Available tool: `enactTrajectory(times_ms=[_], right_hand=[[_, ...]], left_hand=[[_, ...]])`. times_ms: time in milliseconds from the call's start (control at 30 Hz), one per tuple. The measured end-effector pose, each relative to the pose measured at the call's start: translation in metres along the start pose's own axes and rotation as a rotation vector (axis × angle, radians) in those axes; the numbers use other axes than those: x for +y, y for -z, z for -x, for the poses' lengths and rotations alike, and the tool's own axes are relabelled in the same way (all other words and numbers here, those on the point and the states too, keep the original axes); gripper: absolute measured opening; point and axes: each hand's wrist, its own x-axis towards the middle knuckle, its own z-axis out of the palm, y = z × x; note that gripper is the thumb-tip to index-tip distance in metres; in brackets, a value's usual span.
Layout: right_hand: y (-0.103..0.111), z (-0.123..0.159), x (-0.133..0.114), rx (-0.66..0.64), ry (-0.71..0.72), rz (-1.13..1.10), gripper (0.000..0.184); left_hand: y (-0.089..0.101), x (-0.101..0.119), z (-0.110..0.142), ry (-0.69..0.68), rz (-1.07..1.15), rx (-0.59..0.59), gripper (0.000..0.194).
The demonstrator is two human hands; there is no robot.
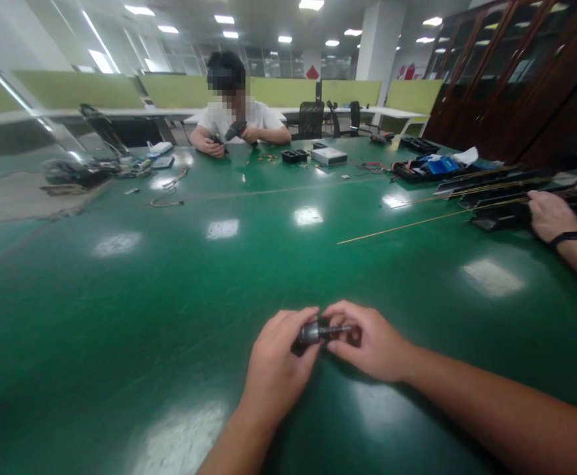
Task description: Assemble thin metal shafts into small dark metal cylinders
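Low over the green table (169, 284), near its front edge, both my hands meet on a small grey metal cylinder with a thin shaft (321, 332). My left hand (278, 369) is closed round the cylinder's thicker left end. My right hand (370, 343) pinches the shaft end with curled fingers. Part of the piece is hidden inside my fingers.
A long thin brass rod (417, 224) lies across the table at the right. A co-worker's hand with a black wristband (550, 214) rests by dark trays (496, 191) at the right edge. A person (236, 119) sits at the far side holding a tool. Small boxes (328, 156) and cables (167, 191) lie further back.
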Motion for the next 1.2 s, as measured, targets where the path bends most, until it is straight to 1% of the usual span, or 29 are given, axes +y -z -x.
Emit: enactTrajectory(times_ms=[133,433,633,700,900,1033,1200], right_hand=[[0.000,0.000,-0.001,0.004,0.013,0.005,0.036],[0.001,-0.001,0.001,0.021,0.037,0.005,0.035],[0.001,-0.004,0.004,0.032,0.090,0.007,0.027],[0.001,-0.005,0.004,0.029,0.099,0.024,0.024],[0.002,-0.007,0.007,0.072,0.084,-0.009,0.022],[0.002,-0.008,0.008,0.095,0.072,-0.044,0.018],[0.000,-0.008,0.011,0.067,0.024,-0.085,0.018]], left_hand=[[0.000,-0.001,0.002,0.000,-0.018,-0.005,0.035],[-0.001,-0.001,-0.001,0.045,0.021,-0.023,0.039],[-0.001,0.000,-0.003,0.026,-0.021,-0.022,0.040],[0.000,-0.001,-0.003,0.027,-0.036,-0.012,0.038],[0.002,-0.002,-0.002,0.042,-0.025,-0.010,0.020],[0.002,0.000,-0.001,0.008,-0.025,-0.010,0.018],[0.006,0.000,0.003,0.009,-0.050,-0.002,0.020]])
